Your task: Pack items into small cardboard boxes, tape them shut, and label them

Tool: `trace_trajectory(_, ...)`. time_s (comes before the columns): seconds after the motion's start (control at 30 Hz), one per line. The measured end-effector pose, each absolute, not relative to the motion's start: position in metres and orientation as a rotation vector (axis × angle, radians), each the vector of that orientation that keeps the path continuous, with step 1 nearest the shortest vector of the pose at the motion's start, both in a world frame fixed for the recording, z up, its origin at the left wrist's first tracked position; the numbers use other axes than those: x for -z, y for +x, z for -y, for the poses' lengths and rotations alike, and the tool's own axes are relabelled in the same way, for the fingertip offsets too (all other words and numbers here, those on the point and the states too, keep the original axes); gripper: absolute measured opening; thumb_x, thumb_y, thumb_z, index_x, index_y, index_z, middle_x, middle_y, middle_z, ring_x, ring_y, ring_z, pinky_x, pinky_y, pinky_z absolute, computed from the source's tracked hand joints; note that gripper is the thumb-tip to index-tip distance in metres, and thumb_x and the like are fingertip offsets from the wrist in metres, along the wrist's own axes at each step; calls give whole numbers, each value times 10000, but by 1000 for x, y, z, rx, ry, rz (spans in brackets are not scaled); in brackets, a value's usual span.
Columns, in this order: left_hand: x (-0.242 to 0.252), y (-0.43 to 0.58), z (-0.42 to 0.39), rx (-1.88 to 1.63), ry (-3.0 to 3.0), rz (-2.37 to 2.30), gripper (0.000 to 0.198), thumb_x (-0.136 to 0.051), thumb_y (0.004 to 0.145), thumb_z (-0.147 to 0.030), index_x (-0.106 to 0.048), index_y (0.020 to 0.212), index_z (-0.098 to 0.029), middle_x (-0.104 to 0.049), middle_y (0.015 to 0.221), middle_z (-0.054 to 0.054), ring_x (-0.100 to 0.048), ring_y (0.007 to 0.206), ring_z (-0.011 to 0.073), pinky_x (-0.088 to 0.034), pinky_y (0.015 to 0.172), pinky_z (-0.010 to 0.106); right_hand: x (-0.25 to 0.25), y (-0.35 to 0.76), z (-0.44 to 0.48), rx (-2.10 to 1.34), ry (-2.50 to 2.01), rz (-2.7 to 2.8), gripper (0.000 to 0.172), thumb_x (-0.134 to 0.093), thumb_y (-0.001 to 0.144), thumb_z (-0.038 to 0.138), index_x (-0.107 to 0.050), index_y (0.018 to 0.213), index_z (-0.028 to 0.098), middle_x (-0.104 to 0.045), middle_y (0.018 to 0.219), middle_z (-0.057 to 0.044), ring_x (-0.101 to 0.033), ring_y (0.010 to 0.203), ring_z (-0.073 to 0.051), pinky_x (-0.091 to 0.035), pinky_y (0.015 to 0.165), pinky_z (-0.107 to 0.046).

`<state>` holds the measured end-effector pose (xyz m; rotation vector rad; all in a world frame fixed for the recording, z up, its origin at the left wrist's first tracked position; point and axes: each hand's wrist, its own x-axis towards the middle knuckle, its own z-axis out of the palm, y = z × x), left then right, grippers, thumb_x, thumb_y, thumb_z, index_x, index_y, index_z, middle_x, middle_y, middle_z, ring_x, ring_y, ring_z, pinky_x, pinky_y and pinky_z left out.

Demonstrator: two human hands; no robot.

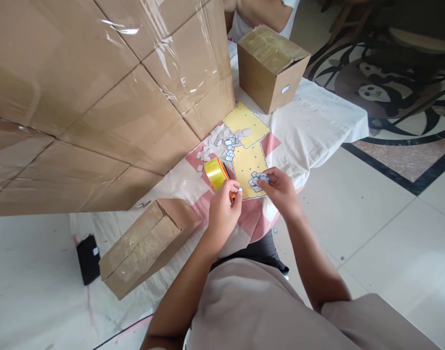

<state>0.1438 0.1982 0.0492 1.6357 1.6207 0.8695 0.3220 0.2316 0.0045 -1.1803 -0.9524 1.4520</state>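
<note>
My left hand (225, 206) is closed in a pinch, with a tiny white scrap at its fingertips; its exact kind is too small to tell. The fingers of my right hand (281, 190) are closed on small blue-edged paper labels (257, 181), above the lower yellow sheet (244, 163). Just beyond my left hand stands a roll of yellow tape (215, 174), with something orange partly hidden behind it. More blue-edged labels (230, 154) and a heap of white paper scraps (217, 137) lie past the tape. A second yellow sheet (249, 121) overlaps the lower one.
Taped cardboard cartons (109, 112) form a tall stack on the left. One carton (149, 248) lies near me, another carton (271, 68) stands at the far end beside a person's arm (264, 12). A black flat object (88, 260) sits at left on the cloth-covered table (317, 116).
</note>
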Motion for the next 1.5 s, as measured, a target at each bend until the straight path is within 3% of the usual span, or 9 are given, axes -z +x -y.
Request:
trace_trajectory(0.23,-68,131,-196,-910,1316,-1557,244,-694,894,-369,-667,1094,-232,-681,887,-6,-518,633,80,-453,625,208,-6,326,-274,-1177,-1514,1504,201,-696,835,316,-643,1011,236,-716,774,-17,-600,629,-179,-443,589,-297)
trace_trajectory(0.43,-76,118,-181,-1000,1150,-1551,213,-734,864,-423,-718,938,-224,-720,882,10,-518,614,81,-428,600,212,6,297,-295,-710,-1802,2032,227,-595,858,191,-682,1067,198,-648,1058,-126,-632,974,-279,-470,741,-339)
trace_trajectory(0.67,-90,100,-156,-1148,966,-1585,232,-784,819,-421,-686,847,-213,-613,699,-34,-466,550,63,-351,515,185,-3,283,-287,-386,-1786,1700,494,-734,783,332,-609,1238,182,-535,1226,-169,-538,1146,-356,-466,934,-529)
trace_trajectory(0.8,-98,95,-141,-1388,831,-1646,223,-775,830,-409,-667,846,-215,-583,658,-53,-439,530,56,-343,498,171,-47,252,-232,-659,-1110,1651,147,-660,912,328,-682,1013,224,-651,948,-75,-633,909,-240,-520,799,-401)
trace_trajectory(0.9,-98,87,-131,-1511,924,-1644,152,-764,851,-353,-685,856,-224,-653,830,-19,-515,626,62,-411,564,174,-65,222,-191,-1041,-711,1668,77,-706,902,244,-700,977,227,-689,861,-38,-652,791,-185,-526,729,-337)
trace_trajectory(1.0,-97,76,-120,-1503,1054,-1643,81,-760,858,-275,-696,846,-227,-640,970,-3,-540,719,65,-436,624,179,-63,194,-171,-1220,-659,1530,92,-692,902,159,-693,967,224,-673,818,-12,-628,740,-145,-511,691,-293)
trace_trajectory(1.27,-99,67,-101,-1466,1175,-1674,65,-687,901,-180,-671,907,-242,-693,945,1,-576,723,90,-436,609,214,-48,179,-173,-1402,-548,1332,200,-694,894,97,-708,1028,245,-692,827,1,-609,709,-130,-490,648,-280)
trace_trajectory(1.4,-99,52,-101,-1280,1676,-2062,131,-701,874,-184,-695,979,-262,-704,1089,48,-660,990,192,-515,862,354,-42,191,-196,-1243,-495,1366,221,-654,912,63,-698,1013,255,-666,801,-5,-620,733,-159,-512,689,-325)
trace_trajectory(1.5,-95,22,-102,-678,1852,-2523,452,-687,899,-395,-618,1329,-272,-560,1489,140,-466,1409,371,-272,1178,619,-37,196,-217,-1155,-530,1683,195,-617,942,85,-670,1035,248,-662,945,-52,-645,877,-190,-533,761,-343)
